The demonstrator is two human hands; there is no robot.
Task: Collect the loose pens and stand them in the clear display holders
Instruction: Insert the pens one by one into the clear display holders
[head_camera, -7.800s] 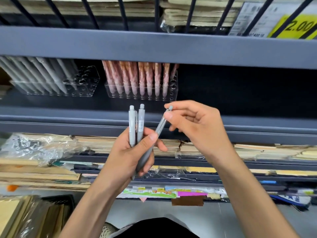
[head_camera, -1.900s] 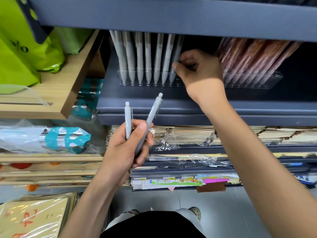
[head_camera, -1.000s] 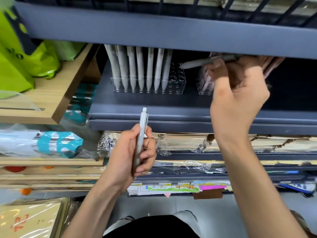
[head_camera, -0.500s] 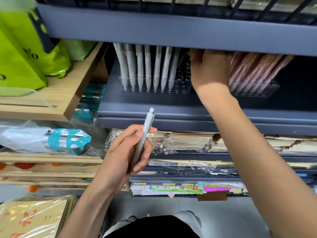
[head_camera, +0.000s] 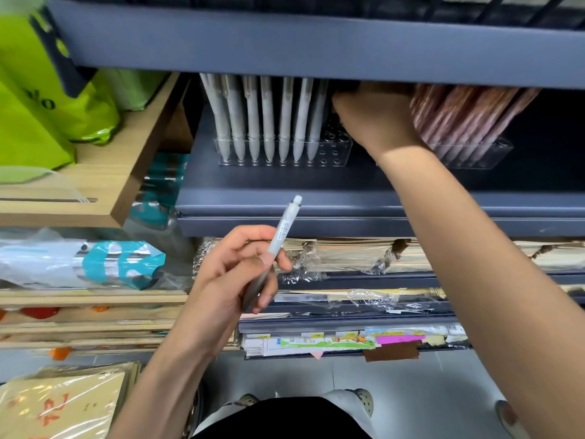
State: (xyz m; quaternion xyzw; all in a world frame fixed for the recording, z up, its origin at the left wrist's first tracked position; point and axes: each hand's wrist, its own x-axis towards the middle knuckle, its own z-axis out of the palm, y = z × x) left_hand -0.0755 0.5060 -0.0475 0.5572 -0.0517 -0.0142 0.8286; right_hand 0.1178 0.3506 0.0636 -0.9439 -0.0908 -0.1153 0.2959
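Observation:
My left hand (head_camera: 231, 274) is shut on one grey pen (head_camera: 283, 229), which points up and to the right in front of the dark shelf (head_camera: 316, 198). On that shelf a clear holder (head_camera: 335, 153) carries a row of upright grey pens (head_camera: 269, 122), with empty holes at its right end. My right hand (head_camera: 373, 122) reaches in above those holes, next to the rightmost pen. Its fingers are hidden under the upper shelf edge (head_camera: 316, 49). To the right, a second clear holder (head_camera: 487, 156) holds reddish-brown pens (head_camera: 468, 115).
The upper shelf hangs low over the pen tops. Green bags (head_camera: 31, 106) sit on a wooden shelf (head_camera: 110, 172) at the left. A teal-and-white packet (head_camera: 120, 264) and wrapped paper stacks (head_camera: 348, 255) fill the shelves below.
My right hand took a grey pen from my left hand and carried it into the shelf by the holder's right end. My left hand now has a single pen, tilted further right.

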